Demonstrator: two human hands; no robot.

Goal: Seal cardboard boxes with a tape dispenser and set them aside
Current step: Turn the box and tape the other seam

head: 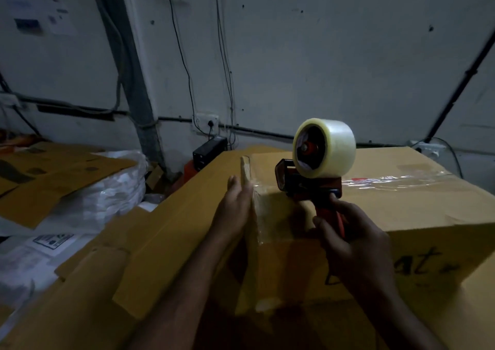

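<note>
The right hand [356, 245] grips the red tape dispenser [316, 172] by its handle; the flat left hand [237, 207] presses slippery clear tape onto the stiff brown cardboard box [417, 207], probably light.

The cardboard box [375, 210] is yellow-brown with black handwriting and a glossy clear tape strip [388, 180], the tape dispenser [308, 186] red and black, its roll [328, 148] milky translucent, the wall [321, 55] grey-white

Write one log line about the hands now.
left hand: presses tape strip on cardboard box corner | right hand: grips tape dispenser
</note>
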